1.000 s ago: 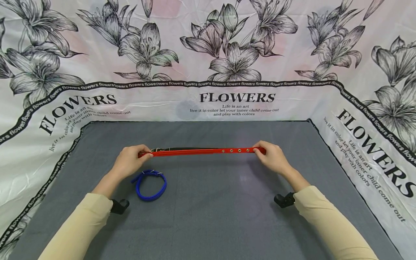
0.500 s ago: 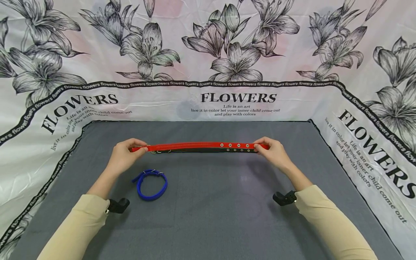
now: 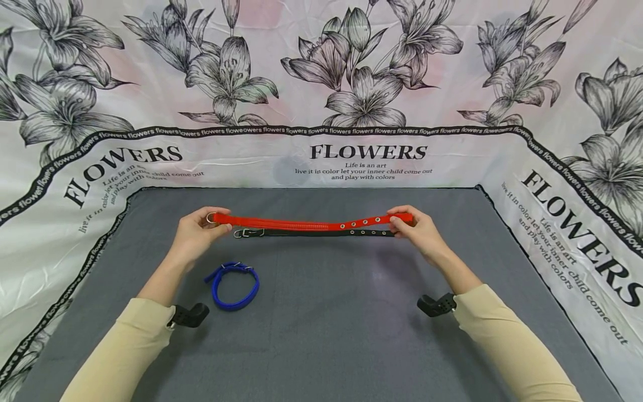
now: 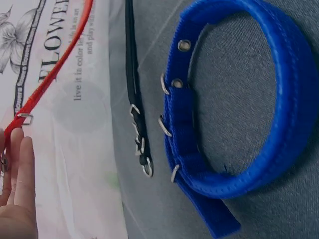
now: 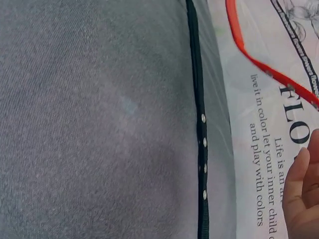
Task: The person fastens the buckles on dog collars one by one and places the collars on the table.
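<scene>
A red pet collar (image 3: 286, 224) with metal eyelets is stretched sideways between both hands, lifted above the table and sagging slightly in the middle. My left hand (image 3: 193, 234) pinches its buckle end, where a metal ring shows. The eyelet end is pinched by my right hand (image 3: 419, 233). Just below it, a black collar (image 3: 306, 233) lies straight on the grey cloth, buckle at the left, its right tip hidden by the right hand. A blue collar (image 3: 216, 290), buckled into a loop, stands near the left forearm; the left wrist view shows its metal loops (image 4: 166, 127) close up.
Grey cloth (image 3: 321, 335) covers the table. Behind and at the sides rises a white floral-print sheet (image 3: 251, 167) with lettering. A black wrist mount (image 3: 191, 315) sits at the left cuff, another black mount (image 3: 436, 305) at the right.
Both hands have raised the red collar off the black one, which lay partly covered before and now shows almost whole. The red strap has gone from taut to sagging. The blue collar stays put.
</scene>
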Available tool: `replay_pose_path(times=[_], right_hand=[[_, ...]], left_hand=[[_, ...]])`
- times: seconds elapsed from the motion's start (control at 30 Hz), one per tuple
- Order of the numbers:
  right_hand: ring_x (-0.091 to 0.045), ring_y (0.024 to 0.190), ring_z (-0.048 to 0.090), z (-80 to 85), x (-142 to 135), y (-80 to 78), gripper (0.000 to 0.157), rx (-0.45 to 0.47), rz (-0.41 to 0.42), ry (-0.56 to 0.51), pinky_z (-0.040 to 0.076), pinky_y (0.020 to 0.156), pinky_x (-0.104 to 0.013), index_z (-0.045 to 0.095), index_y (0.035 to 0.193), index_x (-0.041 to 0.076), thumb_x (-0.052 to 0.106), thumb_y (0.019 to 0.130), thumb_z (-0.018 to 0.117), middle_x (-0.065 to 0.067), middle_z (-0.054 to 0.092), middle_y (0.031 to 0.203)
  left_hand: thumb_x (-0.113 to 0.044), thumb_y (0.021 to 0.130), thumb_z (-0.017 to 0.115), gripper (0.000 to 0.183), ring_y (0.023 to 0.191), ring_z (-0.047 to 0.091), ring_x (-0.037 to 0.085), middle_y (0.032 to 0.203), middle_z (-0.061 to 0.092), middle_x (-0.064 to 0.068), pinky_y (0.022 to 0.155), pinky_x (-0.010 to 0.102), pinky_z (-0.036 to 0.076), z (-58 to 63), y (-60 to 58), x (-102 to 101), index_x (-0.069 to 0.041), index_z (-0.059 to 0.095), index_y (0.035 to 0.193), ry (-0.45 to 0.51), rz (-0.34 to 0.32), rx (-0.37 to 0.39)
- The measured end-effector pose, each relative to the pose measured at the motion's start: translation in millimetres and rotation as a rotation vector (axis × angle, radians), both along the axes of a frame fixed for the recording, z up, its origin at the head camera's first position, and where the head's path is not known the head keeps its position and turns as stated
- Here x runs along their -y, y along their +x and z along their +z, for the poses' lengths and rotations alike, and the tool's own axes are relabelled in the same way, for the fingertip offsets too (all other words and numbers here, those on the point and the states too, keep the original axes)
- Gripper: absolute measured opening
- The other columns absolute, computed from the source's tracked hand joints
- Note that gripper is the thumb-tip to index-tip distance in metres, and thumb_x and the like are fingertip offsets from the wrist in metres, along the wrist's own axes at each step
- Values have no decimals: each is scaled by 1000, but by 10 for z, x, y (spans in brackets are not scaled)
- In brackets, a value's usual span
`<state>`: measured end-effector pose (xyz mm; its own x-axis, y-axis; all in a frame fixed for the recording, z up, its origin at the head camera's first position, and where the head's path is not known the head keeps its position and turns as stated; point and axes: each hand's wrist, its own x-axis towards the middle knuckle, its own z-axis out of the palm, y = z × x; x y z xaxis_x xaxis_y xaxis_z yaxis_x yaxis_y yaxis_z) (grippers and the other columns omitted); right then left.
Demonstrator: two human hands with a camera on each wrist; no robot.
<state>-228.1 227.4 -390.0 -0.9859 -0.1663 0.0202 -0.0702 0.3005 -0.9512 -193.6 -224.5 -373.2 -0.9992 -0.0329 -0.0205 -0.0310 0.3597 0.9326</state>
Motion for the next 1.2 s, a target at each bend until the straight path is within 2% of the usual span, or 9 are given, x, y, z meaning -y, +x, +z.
replay_pose_path(times=[0.17,0.27,0.47,0.6,0.73,0.83,1.03,1.1,1.2], right_hand=[[-12,92,61,27,42,19,39,-23,16,1,52,75,-22,52,121,4,23,89,62,0,59,101],[-13,92,61,44,73,30,37,-41,11,-5,52,75,-22,52,122,4,19,89,61,-3,59,103],[-13,87,60,69,151,37,39,-78,1,-8,53,78,-27,54,122,2,21,89,62,-16,60,104],[-14,89,59,74,219,34,38,-87,12,18,52,82,-34,57,120,5,26,89,62,-11,61,106],[-12,93,61,80,301,29,38,-95,46,3,51,84,-39,58,119,6,27,88,63,-10,61,114],[-11,96,61,86,363,22,37,-106,73,-17,51,85,-39,58,120,7,25,89,62,-15,59,120],[-12,96,61,83,494,12,35,-119,87,-41,51,84,-36,56,121,9,23,89,62,-13,62,115],[-14,96,62,85,541,14,34,-124,88,-62,52,83,-34,55,119,7,20,89,62,-16,62,114],[-18,97,62,90,601,17,31,-119,95,-83,52,83,-34,51,116,3,17,90,61,-22,60,115]], left_hand=[[-14,84,68,33,82,67,7,95,63,2,76,24,53,19,7,-66,-5,59,115,142,6,-42],[-18,84,68,33,80,68,8,94,64,1,75,25,53,11,-2,-100,-5,61,113,177,19,-74],[-29,87,64,39,80,66,7,100,64,-2,74,22,53,21,-33,-185,-2,61,114,142,15,-137],[-31,89,60,38,83,65,6,99,66,-2,76,21,52,56,-42,-261,-2,62,113,115,-8,-168],[-31,90,58,38,91,63,6,108,66,7,81,22,51,81,-64,-341,0,62,111,137,-44,-185],[-32,90,57,37,96,63,6,112,65,10,84,24,50,91,-82,-407,-1,61,110,147,-63,-191],[-31,89,60,31,95,63,9,102,68,1,84,26,51,106,-103,-562,-7,63,109,158,-60,-200],[-30,89,61,30,95,63,12,101,68,0,84,27,51,106,-114,-614,-8,63,109,173,-64,-207],[-30,88,61,33,96,64,15,102,67,5,85,31,51,105,-127,-682,-6,62,111,192,-90,-218]])
